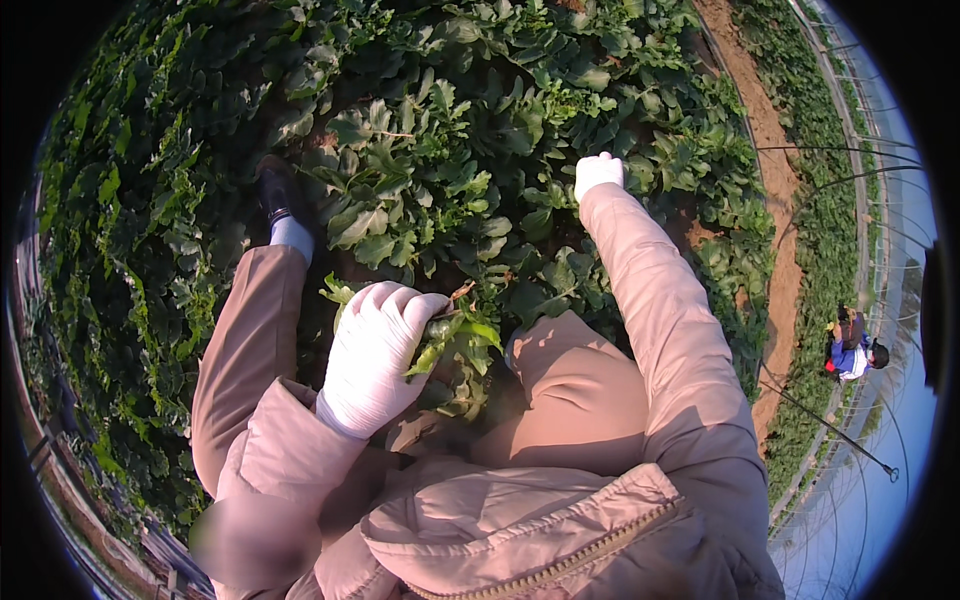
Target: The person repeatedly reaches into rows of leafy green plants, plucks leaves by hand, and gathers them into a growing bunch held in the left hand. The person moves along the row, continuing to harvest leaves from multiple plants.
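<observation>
My left hand, in a white glove, is closed around a bunch of picked green leaves above the gap between my knees. Some leaf ends stick out past the thumb, and a dry brown piece shows among them. My right hand, also gloved in white, reaches out with curled fingers into the leafy green plants. Its fingertips face away from view, so whatever may be inside them is hidden. Broad lobed leaves surround that hand.
My shoe stands among plants at left; my bent knee is at right. A bare soil path runs along the right, beyond it another crop row. Thin hoops arch there. Another person is at far right.
</observation>
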`<state>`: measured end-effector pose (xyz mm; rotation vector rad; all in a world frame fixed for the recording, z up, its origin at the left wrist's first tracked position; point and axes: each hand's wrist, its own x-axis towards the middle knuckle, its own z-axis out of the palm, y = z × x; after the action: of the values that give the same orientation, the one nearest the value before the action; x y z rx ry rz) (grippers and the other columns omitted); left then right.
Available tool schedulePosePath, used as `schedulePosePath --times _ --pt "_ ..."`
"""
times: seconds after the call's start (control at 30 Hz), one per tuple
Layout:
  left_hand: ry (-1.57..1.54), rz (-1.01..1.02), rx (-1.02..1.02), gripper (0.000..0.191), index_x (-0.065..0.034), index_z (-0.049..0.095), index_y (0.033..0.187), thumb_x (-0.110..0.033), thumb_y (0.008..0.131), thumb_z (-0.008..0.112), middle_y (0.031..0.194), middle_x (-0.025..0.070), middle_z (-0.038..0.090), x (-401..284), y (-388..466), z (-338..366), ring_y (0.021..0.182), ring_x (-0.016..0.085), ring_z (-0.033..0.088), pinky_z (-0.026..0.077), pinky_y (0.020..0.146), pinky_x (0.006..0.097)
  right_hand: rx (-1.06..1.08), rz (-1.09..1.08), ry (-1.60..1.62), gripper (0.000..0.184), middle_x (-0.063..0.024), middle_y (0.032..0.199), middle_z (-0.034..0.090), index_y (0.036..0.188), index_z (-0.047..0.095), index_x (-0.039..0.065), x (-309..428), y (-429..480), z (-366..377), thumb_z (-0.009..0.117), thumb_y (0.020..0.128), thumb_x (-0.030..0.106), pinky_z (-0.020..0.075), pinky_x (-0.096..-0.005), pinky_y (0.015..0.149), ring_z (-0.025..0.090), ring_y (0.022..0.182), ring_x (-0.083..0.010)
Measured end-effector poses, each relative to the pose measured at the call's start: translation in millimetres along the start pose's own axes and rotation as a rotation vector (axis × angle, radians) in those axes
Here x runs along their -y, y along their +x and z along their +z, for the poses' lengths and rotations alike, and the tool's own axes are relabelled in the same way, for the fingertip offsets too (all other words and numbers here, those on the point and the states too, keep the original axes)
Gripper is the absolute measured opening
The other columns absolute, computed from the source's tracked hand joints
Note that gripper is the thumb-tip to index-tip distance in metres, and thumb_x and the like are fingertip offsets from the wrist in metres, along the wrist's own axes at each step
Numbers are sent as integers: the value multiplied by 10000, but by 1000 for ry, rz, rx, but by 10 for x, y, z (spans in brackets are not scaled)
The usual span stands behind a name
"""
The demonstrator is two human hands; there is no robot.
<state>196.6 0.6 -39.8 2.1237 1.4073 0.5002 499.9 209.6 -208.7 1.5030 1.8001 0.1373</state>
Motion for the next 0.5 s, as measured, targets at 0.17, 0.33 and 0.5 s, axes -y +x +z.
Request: schedulePosePath --times 0.17,0.33,0.5 --pt "-13 -10 -3 475 -95 505 1039 -57 598 677 903 83 499 -8 -47 1 923 292 485 382 850 404 -111 -270 -231 231 -19 1023 546 995 636 131 143 23 239 529 798 189 380 -338 766 475 1007 -186" --pt "11 -12 -11 482 -101 515 1038 -59 588 682 910 77 502 10 -25 15 929 291 483 379 854 400 117 11 -292 317 -17 1104 472 1096 606 156 164 218 203 504 825 286 341 -345 781 410 1038 -195" --pt "16 -27 -1 410 -102 520 1023 -92 626 620 884 72 515 21 -6 13 910 271 488 379 846 384 248 32 -264 354 -13 1141 464 1156 566 192 187 202 125 492 836 326 342 -370 786 403 1056 -195"
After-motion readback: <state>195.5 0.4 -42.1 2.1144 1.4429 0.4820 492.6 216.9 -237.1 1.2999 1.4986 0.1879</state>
